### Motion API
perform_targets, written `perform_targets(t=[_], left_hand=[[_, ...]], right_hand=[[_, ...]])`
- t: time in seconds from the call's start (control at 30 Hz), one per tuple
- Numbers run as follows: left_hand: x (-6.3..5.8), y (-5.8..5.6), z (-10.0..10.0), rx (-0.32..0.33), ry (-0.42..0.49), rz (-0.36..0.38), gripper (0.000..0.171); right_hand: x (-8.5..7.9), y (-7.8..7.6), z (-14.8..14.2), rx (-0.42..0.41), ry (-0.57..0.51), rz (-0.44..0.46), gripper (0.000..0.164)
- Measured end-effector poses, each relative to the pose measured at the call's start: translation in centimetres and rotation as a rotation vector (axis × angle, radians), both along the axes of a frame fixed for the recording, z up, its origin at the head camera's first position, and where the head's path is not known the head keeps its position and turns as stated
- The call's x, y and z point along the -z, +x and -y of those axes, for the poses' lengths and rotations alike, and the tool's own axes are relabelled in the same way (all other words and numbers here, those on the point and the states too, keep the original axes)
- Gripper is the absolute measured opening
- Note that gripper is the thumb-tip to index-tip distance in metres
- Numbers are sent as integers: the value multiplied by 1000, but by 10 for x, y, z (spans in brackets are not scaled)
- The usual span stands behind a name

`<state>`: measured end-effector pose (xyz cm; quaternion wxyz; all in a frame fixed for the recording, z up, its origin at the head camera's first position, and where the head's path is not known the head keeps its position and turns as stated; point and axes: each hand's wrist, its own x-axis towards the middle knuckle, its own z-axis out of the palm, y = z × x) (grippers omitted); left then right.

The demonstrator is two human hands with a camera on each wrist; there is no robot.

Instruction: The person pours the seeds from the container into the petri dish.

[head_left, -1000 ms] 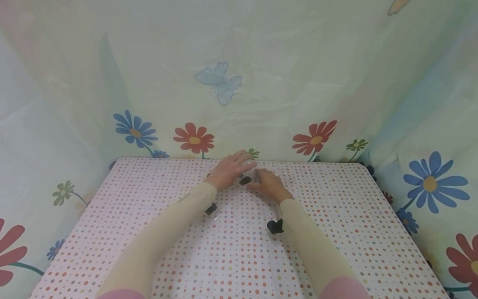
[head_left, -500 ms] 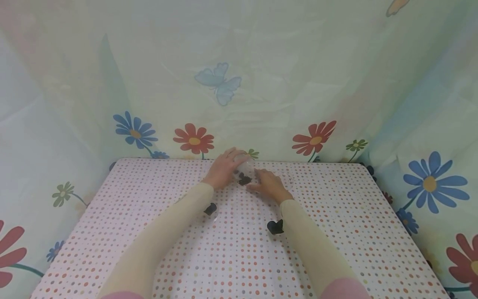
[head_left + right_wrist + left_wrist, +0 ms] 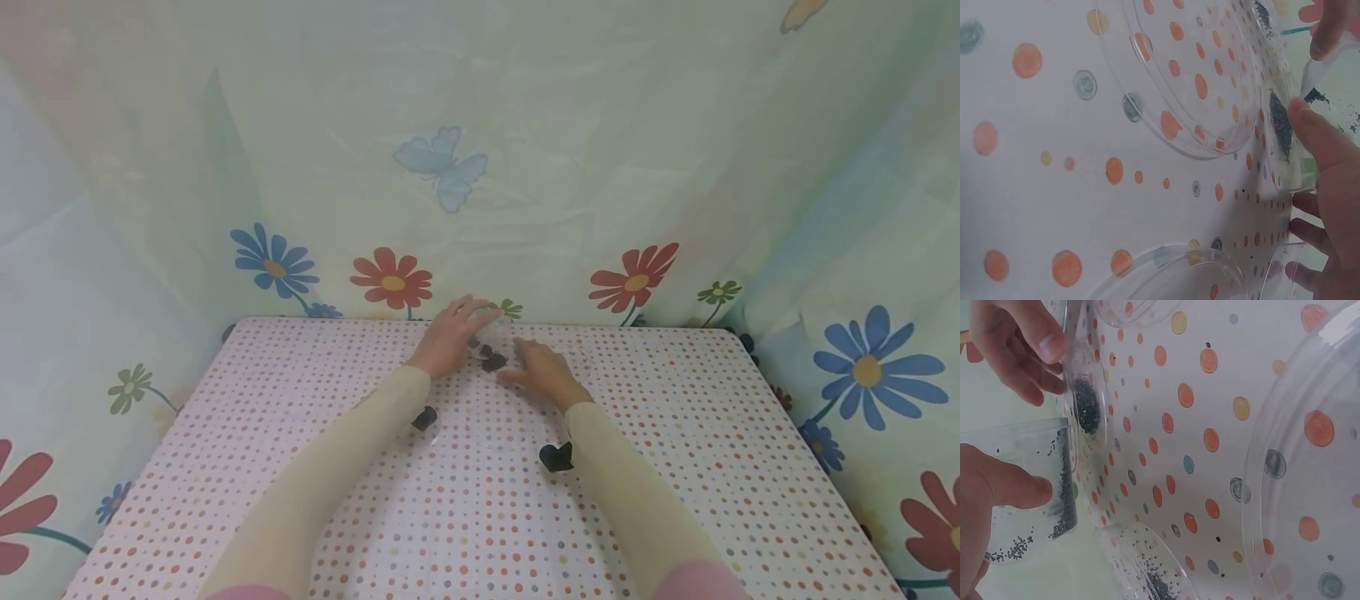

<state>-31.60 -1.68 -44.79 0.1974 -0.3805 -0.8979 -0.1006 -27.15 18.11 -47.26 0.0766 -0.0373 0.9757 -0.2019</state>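
Note:
My left hand (image 3: 444, 337) grips a clear plastic cup (image 3: 1035, 519), which is tipped on its side. Black grains lie along its wall and near its mouth. Right by the mouth sits a shallow clear dish (image 3: 1099, 434) with a heap of black grains (image 3: 1087, 406); the heap also shows as a dark patch (image 3: 492, 362) in the head view. My right hand (image 3: 545, 371) is at the right of this dish, fingers spread. In the right wrist view its thumb (image 3: 1316, 128) is right at the dish's rim.
Another clear dish (image 3: 1175, 575) holds black grains. Large clear round dishes or lids (image 3: 1254, 506) lie on the dotted tabletop (image 3: 480, 517). Dark heart-like shapes (image 3: 557, 457) show beside both sleeves. A flowered curtain (image 3: 525, 208) stands close behind the table's far edge.
My left hand has drawn back slightly to the left and turned, bringing the cup into clearer view with dark grains showing in it. My right hand has stayed in place.

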Motion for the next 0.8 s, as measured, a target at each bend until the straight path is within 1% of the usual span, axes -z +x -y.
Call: perform_targets(t=[0.13,0.23,0.4,0.47,0.63,0.8], left_hand=[[-3,1,0,-8,2,5,76],[-4,2,-1,-6,12,16,76],[-4,1,0,-2,12,24,78],[-4,1,0,0,28,32,79],[-3,1,4,-18,43,60,83],[-4,1,7,-26,44,50,85]], right_hand=[[-2,1,-1,-10,1,-24,79],[-4,1,0,-11,24,-29,76],[-5,3,2,1,33,-23,75],[-5,4,2,7,28,-20,75],[-4,5,2,6,14,-17,76],[-2,3,0,-7,19,-31,77]])
